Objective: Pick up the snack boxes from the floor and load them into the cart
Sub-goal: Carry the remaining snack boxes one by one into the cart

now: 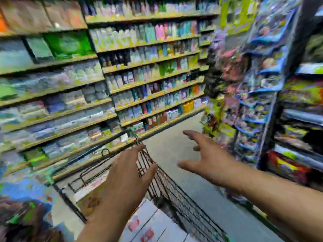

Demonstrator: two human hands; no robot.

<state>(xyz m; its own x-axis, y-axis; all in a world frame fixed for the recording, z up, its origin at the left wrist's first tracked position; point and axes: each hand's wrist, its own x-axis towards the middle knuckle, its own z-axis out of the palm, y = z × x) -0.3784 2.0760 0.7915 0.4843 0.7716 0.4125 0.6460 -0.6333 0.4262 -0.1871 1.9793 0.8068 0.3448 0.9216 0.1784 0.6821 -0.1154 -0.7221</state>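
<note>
The picture is badly blurred. A black wire cart [176,193] stands in front of me in a shop aisle. Inside it lie boxes: a white one with red marks [150,222] near me and a yellowish one [90,201] further in. My left hand [127,177] hovers over the cart's right rim with straight, loose fingers and holds nothing. My right hand [208,154] reaches out over the grey floor [174,147] to the right of the cart, fingers spread and empty. No box on the floor shows.
Long shelves [122,81] of bottles and packs run along the left side behind the cart. A rack of hanging packets [253,84] stands close on the right. A blurred blue and brown mass [22,206] fills the lower left corner.
</note>
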